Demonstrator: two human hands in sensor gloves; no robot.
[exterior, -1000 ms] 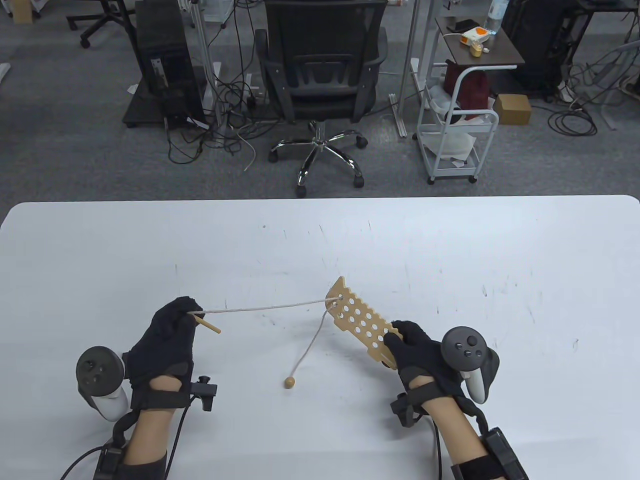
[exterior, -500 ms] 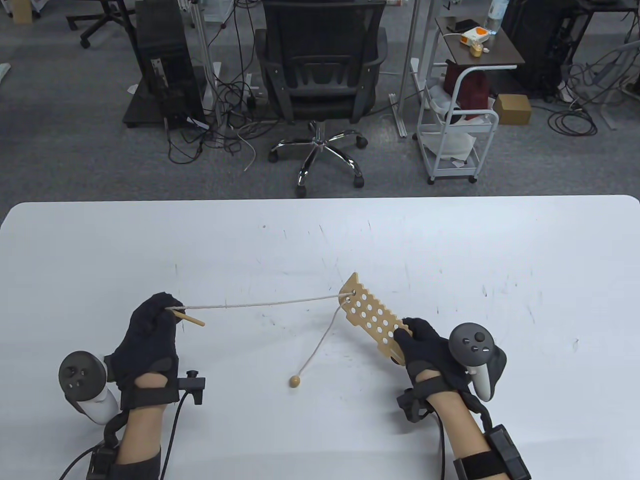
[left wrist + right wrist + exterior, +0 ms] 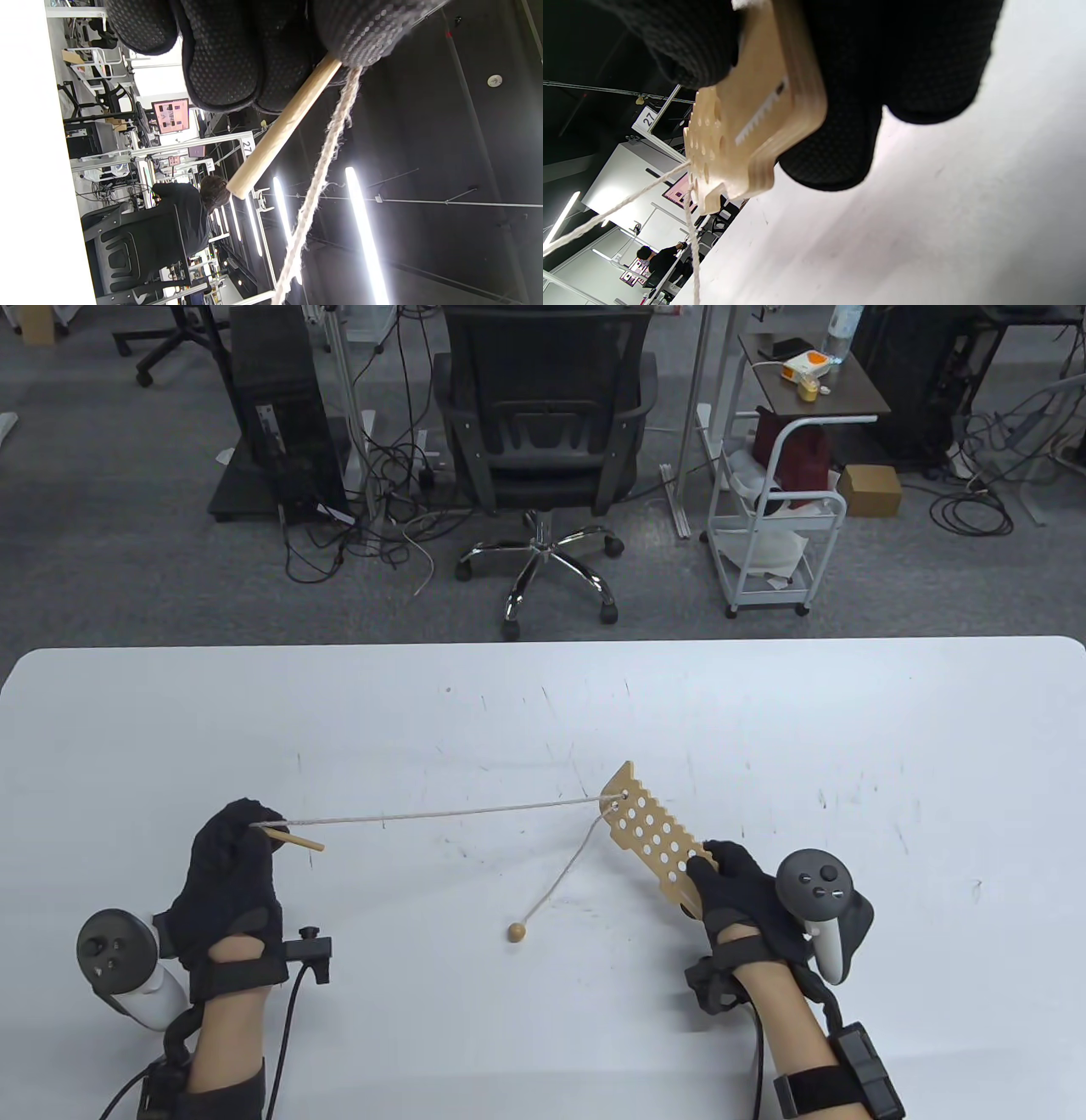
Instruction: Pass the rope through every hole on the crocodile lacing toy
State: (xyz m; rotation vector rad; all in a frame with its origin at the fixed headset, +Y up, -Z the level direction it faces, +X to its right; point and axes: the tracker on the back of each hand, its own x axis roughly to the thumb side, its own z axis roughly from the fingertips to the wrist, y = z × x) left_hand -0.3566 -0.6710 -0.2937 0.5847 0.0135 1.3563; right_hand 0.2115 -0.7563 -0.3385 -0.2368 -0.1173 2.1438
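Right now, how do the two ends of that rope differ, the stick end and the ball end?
The wooden stick is long and thin; the wooden bead is small and round. The left hand pinches the stick off the table; no hand holds the bead, which seems to rest on the table. The rope runs taut to the stick but slack to the bead. Both look like pale wood, and both stretches meet at the crocodile board, held by the right hand.

From my feed, left hand (image 3: 237,46) fingertips pinch the wooden needle (image 3: 282,127), which sticks out below them; the rope (image 3: 316,186) trails down just beside it.
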